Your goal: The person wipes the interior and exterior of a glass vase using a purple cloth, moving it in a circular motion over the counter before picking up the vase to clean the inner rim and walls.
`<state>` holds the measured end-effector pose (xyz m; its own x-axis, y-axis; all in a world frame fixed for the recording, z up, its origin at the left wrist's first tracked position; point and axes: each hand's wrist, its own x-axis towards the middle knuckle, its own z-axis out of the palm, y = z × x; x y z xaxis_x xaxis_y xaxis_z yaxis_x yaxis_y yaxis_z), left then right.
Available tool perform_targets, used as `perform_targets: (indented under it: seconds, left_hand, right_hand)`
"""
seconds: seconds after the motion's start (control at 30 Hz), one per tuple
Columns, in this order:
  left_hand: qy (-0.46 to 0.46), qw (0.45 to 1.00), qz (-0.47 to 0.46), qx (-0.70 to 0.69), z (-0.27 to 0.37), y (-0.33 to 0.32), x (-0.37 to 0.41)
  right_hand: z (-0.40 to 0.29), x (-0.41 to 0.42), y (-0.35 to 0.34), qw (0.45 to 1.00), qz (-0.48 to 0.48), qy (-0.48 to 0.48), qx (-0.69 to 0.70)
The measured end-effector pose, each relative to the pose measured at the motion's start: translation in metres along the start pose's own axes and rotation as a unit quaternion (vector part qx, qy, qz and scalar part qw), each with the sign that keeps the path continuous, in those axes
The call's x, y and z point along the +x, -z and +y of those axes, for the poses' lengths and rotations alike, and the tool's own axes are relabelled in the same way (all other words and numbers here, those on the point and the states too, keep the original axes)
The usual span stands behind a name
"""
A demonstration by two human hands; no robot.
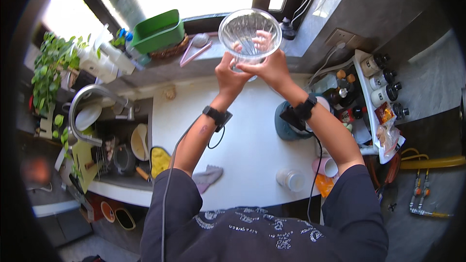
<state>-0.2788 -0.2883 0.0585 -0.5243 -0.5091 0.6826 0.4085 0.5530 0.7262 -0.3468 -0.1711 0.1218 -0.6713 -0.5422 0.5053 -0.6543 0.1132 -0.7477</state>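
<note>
A clear, ribbed glass vase or tall container is held up in front of the window, its wide round mouth towards me. My left hand grips its lower left side. On the right side my right hand holds it too, with some fingers seen through the clear wall. Both thumbs come close together near its narrower lower part. Below my raised arms lie a grey and pink cloth and a clear jar on the white countertop.
At left, a sink with a curved faucet holds a pan and bowls; a yellow cloth hangs at its edge. A green planter stands on the windowsill. Bottles and a white shelf line the right, beside a teal container.
</note>
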Motion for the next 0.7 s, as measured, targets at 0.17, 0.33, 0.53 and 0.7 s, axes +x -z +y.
perform_targets:
  seconds: [0.17, 0.33, 0.53, 0.7]
  left_hand:
    - [0.033, 0.997, -0.023, 0.072, 0.046, 0.075, -0.110]
    - [0.145, 0.984, -0.024, 0.102, 0.084, 0.119, -0.218]
    - [0.187, 0.973, -0.088, 0.100, 0.103, 0.127, -0.269]
    - [0.205, 0.959, -0.189, 0.056, 0.091, 0.113, -0.288]
  right_hand:
    - [-0.052, -0.115, -0.029, 0.998, -0.043, 0.037, 0.016]
    - [-0.088, -0.221, -0.053, 0.983, -0.083, -0.131, 0.100]
    - [-0.065, -0.291, -0.054, 0.970, -0.100, -0.183, 0.120]
    - [-0.056, -0.315, -0.040, 0.974, -0.073, -0.203, 0.065]
